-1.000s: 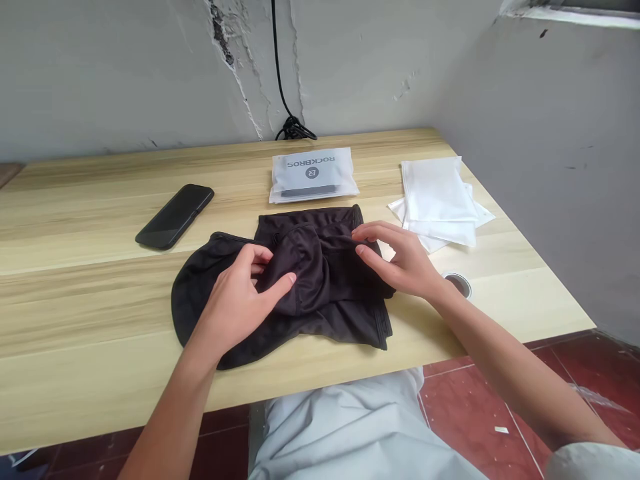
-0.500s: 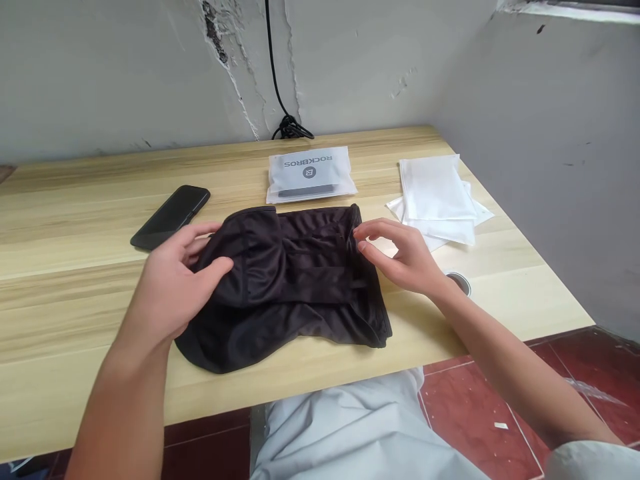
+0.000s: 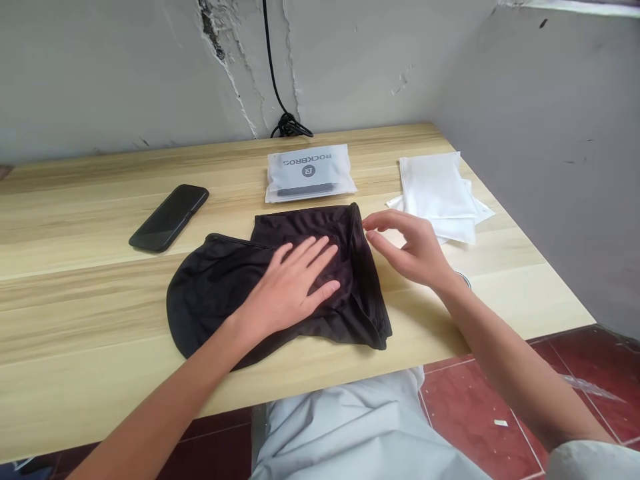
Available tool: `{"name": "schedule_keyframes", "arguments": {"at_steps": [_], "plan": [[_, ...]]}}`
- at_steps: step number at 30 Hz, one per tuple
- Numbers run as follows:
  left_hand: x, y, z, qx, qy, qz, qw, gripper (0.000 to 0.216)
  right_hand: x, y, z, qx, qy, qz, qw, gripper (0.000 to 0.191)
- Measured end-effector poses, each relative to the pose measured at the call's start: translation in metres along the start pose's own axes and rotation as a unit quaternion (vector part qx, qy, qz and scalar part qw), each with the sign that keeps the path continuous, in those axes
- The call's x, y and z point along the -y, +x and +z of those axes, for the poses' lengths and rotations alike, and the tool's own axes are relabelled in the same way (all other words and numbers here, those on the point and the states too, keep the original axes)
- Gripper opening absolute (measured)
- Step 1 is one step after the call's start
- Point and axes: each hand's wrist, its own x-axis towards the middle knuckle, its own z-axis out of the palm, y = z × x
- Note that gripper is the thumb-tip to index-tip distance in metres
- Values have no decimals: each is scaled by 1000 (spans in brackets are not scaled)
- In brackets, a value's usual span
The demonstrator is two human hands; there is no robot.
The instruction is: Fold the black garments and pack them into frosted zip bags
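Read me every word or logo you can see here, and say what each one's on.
"ROCKBROS": upside down on the frosted bag.
A circled logo below it, probably a stylised R, on the same bag.
No readable text shows on the white packets or the phone.

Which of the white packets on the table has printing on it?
The frosted ROCKBROS bag, with its round logo; the stacked white packets to its right look plain.

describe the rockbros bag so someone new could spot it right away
On the light wood table, look to the far edge, just beyond the black cloth. There lies a translucent plastic bag. Unlike the plain white packets to its right, it carries a printed ROCKBROS logo.
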Motion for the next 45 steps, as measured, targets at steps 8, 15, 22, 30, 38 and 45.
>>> {"name": "schedule_keyframes", "arguments": {"at_steps": [8,15,22,30,38,45], "plan": [[15,0,-1,-38,2,-17,999,57,-59,5,-27,-12,-237,159,958,37],[34,2,-34,22,6,-278,960,54,-67,4,-21,-62,-232,193,951,33],[35,7,-27,22,-112,-238,965,46,-62,6,-18,-25,-232,198,952,39],[20,18,-16,-4,-533,-267,803,54,-56,5,-14,3,-170,209,963,27],[19,22,-15,96,-609,-262,742,29,-41,4,-13,-79,-96,110,986,17],[18,10,-15,47,-669,-224,707,46,-12,-4,15,-5,-18,-2,1000,12]]}}
